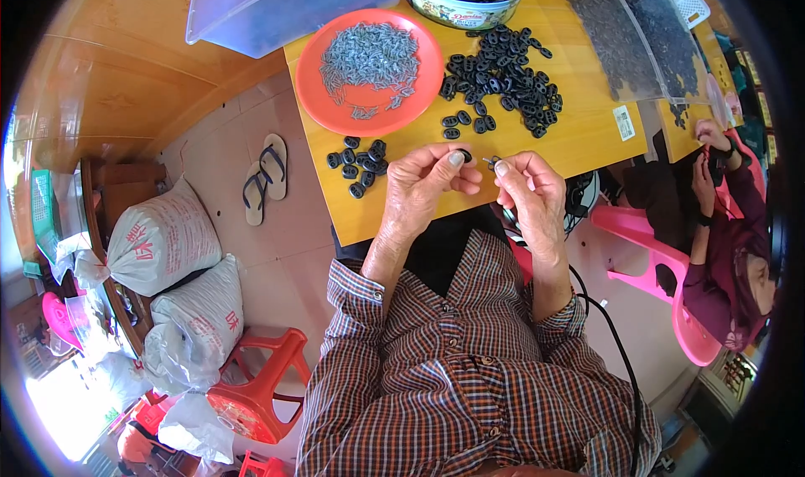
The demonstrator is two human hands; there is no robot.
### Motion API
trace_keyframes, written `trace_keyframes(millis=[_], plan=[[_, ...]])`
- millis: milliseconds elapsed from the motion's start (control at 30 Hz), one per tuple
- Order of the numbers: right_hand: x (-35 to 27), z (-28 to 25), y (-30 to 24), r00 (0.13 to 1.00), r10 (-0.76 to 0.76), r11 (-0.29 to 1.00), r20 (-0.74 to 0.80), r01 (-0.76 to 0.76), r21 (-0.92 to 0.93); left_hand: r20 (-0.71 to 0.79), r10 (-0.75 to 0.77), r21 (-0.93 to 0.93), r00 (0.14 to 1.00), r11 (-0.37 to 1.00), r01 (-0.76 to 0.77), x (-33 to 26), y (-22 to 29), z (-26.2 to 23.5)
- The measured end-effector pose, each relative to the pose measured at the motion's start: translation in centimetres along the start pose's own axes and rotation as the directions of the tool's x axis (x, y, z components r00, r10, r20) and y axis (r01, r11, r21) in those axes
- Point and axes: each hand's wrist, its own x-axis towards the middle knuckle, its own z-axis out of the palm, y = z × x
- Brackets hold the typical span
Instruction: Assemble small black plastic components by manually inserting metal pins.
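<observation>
Just beyond the table's near edge, my left hand (423, 184) pinches a small black oval plastic piece (464, 154) between thumb and fingers. A short distance to its right, my right hand (532, 194) is closed at the fingertips on a thin silver metal piece (490, 160) that points toward the left hand. Whether it is a screw or a spring is too small to tell. A red plate (312, 91) holds a heap of similar silver pieces (369, 54). Black two-holed oval pieces lie in a large pile (503, 70) right of the plate and a smaller group (360, 167) nearer my left hand.
A clear plastic bin (251, 16) and a round tin (465, 12) of black pieces stand at the back. Clear bags (620, 49) of dark pieces lie at the right. Another person (729, 251) sits beyond a pink chair (637, 225). A black cable (620, 343) hangs beside my right arm.
</observation>
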Motion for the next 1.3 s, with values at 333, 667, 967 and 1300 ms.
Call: trace_keyframes(millis=[333, 667, 967, 1300], plan=[[-0.08, 0.19, -0.01, 1.0, 0.017, 1.0, 0.005, -0.017, -0.002, 0.007, 0.002, -0.009, 1.0, 1.0, -0.002, -0.18, -0.04, 0.15], [-0.03, 0.25, 0.26, 0.999, 0.029, 1.0, 0.035, -0.028, -0.013, 0.018, -0.02, 0.031, 1.0, 0.999, 0.019, -0.41, 0.18, 0.2], [-0.15, 0.25, 0.34, 0.999, 0.015, 1.0, 0.043, -0.014, -0.026, 0.052, -0.059, 0.073, 0.997, 0.996, 0.056, -0.47, 0.07, 0.08], [-0.16, 0.35, 0.26, 0.998, 0.017, 0.998, 0.056, -0.013, -0.069, 0.067, -0.029, 0.128, 0.997, 0.992, 0.02, -0.53, 0.1, 0.07]])
